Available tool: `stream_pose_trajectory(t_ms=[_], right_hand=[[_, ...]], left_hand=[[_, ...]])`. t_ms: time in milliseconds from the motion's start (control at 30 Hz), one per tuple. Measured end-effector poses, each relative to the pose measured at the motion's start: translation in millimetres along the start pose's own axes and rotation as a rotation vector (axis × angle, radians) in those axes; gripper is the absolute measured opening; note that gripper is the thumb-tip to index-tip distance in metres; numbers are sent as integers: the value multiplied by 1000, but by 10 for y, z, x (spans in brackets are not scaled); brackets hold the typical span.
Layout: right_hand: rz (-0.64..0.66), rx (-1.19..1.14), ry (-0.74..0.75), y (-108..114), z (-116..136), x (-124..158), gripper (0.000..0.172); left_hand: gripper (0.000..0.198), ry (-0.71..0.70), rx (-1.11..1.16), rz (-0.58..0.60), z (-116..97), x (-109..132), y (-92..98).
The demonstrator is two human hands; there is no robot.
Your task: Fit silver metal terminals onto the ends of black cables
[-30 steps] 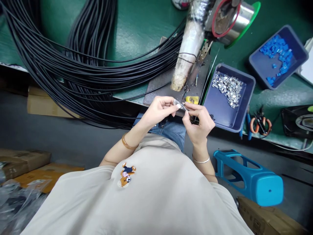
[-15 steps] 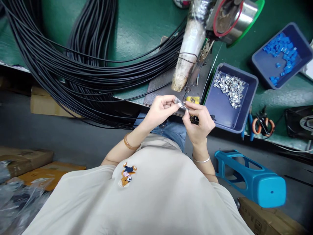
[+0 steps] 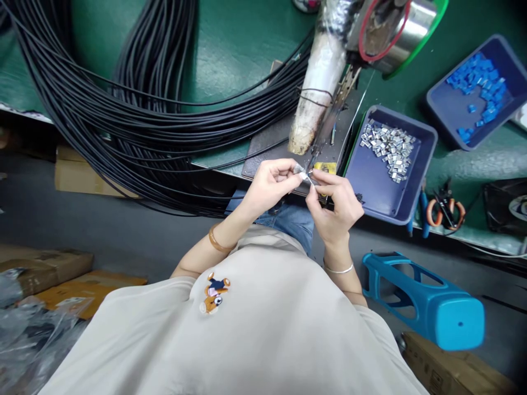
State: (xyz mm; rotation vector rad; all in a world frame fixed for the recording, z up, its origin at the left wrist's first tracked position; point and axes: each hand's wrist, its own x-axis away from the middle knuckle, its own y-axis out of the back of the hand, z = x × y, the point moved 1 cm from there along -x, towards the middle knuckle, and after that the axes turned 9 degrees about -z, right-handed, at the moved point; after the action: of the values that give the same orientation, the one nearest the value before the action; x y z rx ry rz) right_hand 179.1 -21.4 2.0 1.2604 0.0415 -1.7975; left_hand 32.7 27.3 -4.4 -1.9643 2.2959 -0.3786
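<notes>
My left hand point(image 3: 275, 185) is closed in a pinch, thumb against forefinger, around a small silvery-white piece point(image 3: 303, 175) whose kind I cannot make out. Facing it, my right hand point(image 3: 335, 203) is also pinched, its fingertips on a thin whitish strand point(image 3: 312, 182) like a fine wire that reaches toward the left fingertips. Both hands meet over the bench's front edge, just below the stained tip of a wrapped nozzle point(image 3: 302, 134). A yellow label or block point(image 3: 326, 168) shows right behind the right fingers.
Bundles of black cable point(image 3: 164, 129) spread across the left of the green bench point(image 3: 239, 49). Right of my hands are a tray point(image 3: 373, 195) with small metal shells, another tray point(image 3: 448, 112) with blue pieces, and orange-handled pliers point(image 3: 446, 211). A blue stool point(image 3: 459, 321) lies below.
Both hands keep nearly the same place and pinch. The right fingertips have shifted very slightly at the thin strand. The view has moved a little.
</notes>
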Motion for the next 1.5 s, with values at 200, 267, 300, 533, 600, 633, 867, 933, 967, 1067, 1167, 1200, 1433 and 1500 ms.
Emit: stream_pose_trajectory(t_ms=[200,267,300,533,600,633,867,933,967,1067,1167,1200,1433,1500], right_hand=[[33,-29,37,25,-16,23,17],[41,-22,37,32,-21,32,16],[41,-21,35,34,-22,35,16],[25,-25,8,29,-24,46,15],[22,-22,-4,19,-26,44,15],[20,-20,-9,13,-27,40,15],[4,6,1,-5,-6,-2,12],[3,20,4,0,5,-9,12],[4,21,6,3,10,-10,13],[5,1,9,8,13,-4,15],[20,-24,16,6,3,7,16],[23,-25,18,5,-1,9,16],[7,4,23,-3,-7,-4,15],[-1,-8,32,-2,-4,-3,17]], left_hand=[[18,43,-11,35,2,8,9],[19,48,-17,39,-7,11,7],[19,49,-18,38,-11,12,6],[22,77,2,40,-11,13,-5],[23,75,6,38,-11,11,-12],[24,73,7,35,-12,9,-16],[26,48,16,10,-42,2,-34],[26,38,17,9,-43,3,-29],[25,34,15,9,-39,3,-26],[23,35,13,15,-17,2,-12],[21,47,18,27,2,-3,-4],[21,50,20,29,4,-4,-5],[22,41,40,14,-29,-16,-20],[19,31,41,21,-25,-12,-15]])
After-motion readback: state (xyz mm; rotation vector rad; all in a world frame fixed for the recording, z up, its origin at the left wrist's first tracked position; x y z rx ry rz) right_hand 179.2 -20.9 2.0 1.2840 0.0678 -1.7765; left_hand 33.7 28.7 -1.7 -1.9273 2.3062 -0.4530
